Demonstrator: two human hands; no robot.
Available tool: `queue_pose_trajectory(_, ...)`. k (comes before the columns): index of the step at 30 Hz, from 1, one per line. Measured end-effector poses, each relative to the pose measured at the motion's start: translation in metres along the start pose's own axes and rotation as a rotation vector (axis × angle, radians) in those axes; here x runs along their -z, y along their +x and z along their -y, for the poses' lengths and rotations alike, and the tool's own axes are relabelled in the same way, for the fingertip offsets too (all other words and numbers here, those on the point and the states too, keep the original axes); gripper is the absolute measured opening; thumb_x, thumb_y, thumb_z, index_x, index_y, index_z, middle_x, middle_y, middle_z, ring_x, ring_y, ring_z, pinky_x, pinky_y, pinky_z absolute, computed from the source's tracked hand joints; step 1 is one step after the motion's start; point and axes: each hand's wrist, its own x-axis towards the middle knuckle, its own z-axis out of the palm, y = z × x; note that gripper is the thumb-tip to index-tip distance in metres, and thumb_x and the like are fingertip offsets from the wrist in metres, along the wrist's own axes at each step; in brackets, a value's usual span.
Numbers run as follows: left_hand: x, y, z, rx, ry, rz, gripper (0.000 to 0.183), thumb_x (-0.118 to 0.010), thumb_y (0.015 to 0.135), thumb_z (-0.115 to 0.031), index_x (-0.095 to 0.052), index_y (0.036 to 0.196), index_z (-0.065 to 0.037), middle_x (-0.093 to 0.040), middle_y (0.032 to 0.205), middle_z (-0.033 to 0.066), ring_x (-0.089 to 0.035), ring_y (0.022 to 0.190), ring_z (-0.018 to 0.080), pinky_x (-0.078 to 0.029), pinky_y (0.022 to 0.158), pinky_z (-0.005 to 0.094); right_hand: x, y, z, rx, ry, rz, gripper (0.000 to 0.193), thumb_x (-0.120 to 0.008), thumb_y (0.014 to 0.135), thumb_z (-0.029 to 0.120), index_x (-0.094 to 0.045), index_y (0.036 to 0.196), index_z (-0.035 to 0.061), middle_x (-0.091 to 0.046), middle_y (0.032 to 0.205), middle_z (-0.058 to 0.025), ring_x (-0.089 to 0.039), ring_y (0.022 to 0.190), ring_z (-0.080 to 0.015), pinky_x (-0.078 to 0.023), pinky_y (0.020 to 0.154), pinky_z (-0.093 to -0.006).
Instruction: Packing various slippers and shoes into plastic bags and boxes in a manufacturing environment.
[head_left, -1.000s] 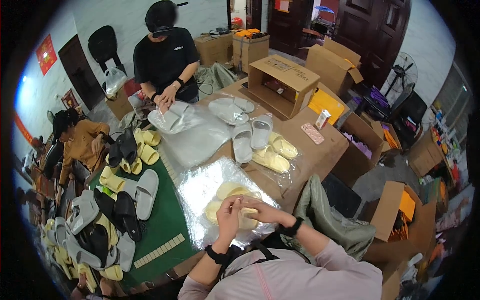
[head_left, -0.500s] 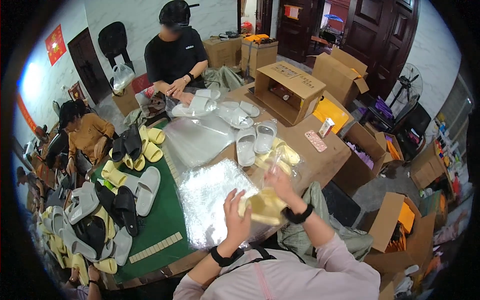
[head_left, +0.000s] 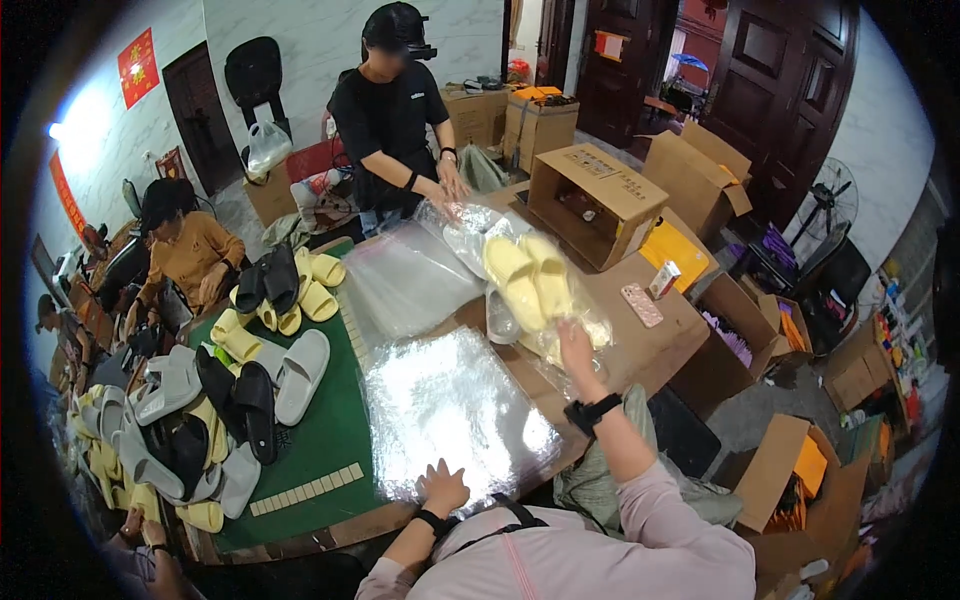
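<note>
My right hand (head_left: 577,352) is closed on the near end of a pair of yellow slippers (head_left: 522,278) in a clear plastic bag, stretched out over the table. Under and beside this pair lie other bagged slippers, mostly hidden; a white one (head_left: 500,318) shows at its left. My left hand (head_left: 443,488) holds nothing; its fingers are spread at the near edge of a shiny stack of clear plastic bags (head_left: 455,400). Across the table, the hands (head_left: 447,190) of a person in black touch bagged white slippers (head_left: 465,235).
Loose grey, black and yellow slippers (head_left: 240,400) heap on the green mat (head_left: 325,440) at left. More clear bags (head_left: 410,275) lie farther back. An open carton (head_left: 595,210), a pink phone (head_left: 641,305) and a small box (head_left: 664,279) stand at right. Open cartons (head_left: 800,480) line the floor.
My right hand has moved forward with the yellow slippers, onto the bagged pile. My left hand has let go and drawn back toward me. The person opposite has risen higher.
</note>
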Motion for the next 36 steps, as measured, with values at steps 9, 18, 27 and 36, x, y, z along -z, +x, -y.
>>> queue_pose_trajectory(9, -0.005, 0.001, 0.000, 0.022, 0.042, 0.031, 0.058, -0.052, 0.080, -0.038, -0.040, 0.134, -0.024, -0.016, 0.146, 0.0203, -0.014, 0.132, 0.0462, -0.022, 0.101, 0.0601, -0.041, -0.077, -0.061, -0.080, 0.136, 0.116, 0.056, -0.052, 0.088, 0.020, -0.028, 0.134, -0.0013, -0.030, 0.136, -0.0261, -0.032, 0.125, -0.0389, -0.027, 0.104, -0.0402)
queue_pose_trajectory(18, -0.023, 0.002, 0.006, -0.081, -0.005, -0.237, 0.044, -0.058, 0.075, -0.030, -0.057, 0.118, -0.020, -0.032, 0.137, 0.0206, -0.029, 0.123, 0.0487, -0.032, 0.093, 0.0603, -0.096, -0.199, -0.066, 0.218, -0.347, 0.707, 0.051, -0.054, 0.084, 0.026, -0.040, 0.126, 0.0015, -0.038, 0.130, -0.0280, -0.043, 0.114, -0.0425, -0.036, 0.096, -0.0463)
queue_pose_trajectory(27, -0.014, -0.010, 0.019, -0.097, -0.077, -0.199, 0.041, -0.057, 0.080, -0.033, -0.055, 0.118, -0.017, -0.029, 0.139, 0.0198, -0.031, 0.124, 0.0449, -0.032, 0.098, 0.0544, -0.121, -0.230, -0.088, 0.298, -0.487, 1.240, 0.053, -0.055, 0.082, 0.026, -0.038, 0.126, 0.0026, -0.052, 0.117, -0.0242, -0.050, 0.108, -0.0386, -0.044, 0.087, -0.0459)
queue_pose_trajectory(36, -0.011, 0.003, 0.115, -0.030, -0.785, -0.709, 0.037, -0.060, 0.078, -0.010, -0.054, 0.114, -0.004, -0.050, 0.117, 0.0232, -0.044, 0.111, 0.0377, -0.034, 0.098, 0.0416, -0.142, -0.250, -0.085, 0.533, -0.919, 1.231, 0.061, -0.054, 0.081, 0.030, -0.036, 0.133, 0.0035, -0.051, 0.106, -0.0342, -0.053, 0.097, -0.0457, -0.045, 0.078, -0.0495)
